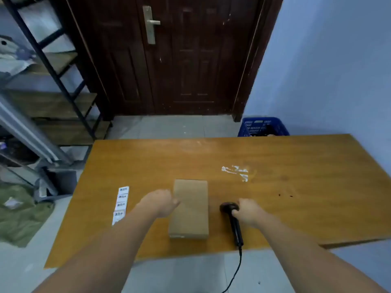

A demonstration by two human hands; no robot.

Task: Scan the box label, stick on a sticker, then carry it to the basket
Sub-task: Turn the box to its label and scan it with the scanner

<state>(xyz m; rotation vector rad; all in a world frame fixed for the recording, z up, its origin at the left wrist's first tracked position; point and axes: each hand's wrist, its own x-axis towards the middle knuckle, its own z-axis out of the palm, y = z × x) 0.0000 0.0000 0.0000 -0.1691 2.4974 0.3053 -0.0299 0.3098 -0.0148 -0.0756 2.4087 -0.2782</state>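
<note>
A plain brown cardboard box (190, 208) lies flat near the front of the wooden table (275, 187); no label shows on its top face. My left hand (160, 203) touches the box's left edge with the fingers curled against it. My right hand (247, 211) is closed around a black handheld scanner (231, 220) that lies on the table right of the box, its cable hanging over the front edge. A strip of white stickers (121, 205) lies left of the box. A blue plastic basket (262, 126) stands on the floor beyond the table's far edge.
A dark wooden door (169, 56) is straight ahead. Metal shelving (53, 81) stands on the left, with a green cloth (19, 216) on the floor below it. A blue wall runs along the right. White residue (237, 171) marks the tabletop.
</note>
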